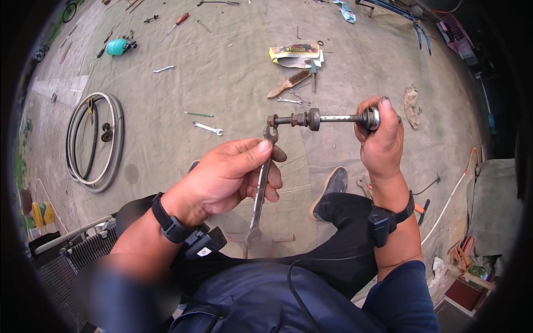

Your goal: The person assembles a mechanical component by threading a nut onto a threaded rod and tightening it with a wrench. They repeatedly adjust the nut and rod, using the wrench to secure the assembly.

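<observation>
A bicycle axle [340, 118] with nuts and cones threaded along it lies level in front of me. Closed around its right end is my right hand [383, 141], thumb up by a silvery ring. Several rusty nuts [300, 119] sit toward the axle's left part. My left hand [236, 166] grips a double open-end wrench [259, 202], held nearly upright. Its upper jaw is right below the end nut [272, 120] at the axle's left tip; I cannot tell whether they touch. The wrench's lower head hangs above my lap.
A greenish ground sheet holds a wheel rim with a tyre [71, 141], a combination wrench [207, 128], a pencil-like stick [199, 114], a wire brush [289, 83], a yellow packet [297, 54], a screwdriver [178, 23] and a teal container [116, 47]. A blue bicycle frame [397, 14] lies far right.
</observation>
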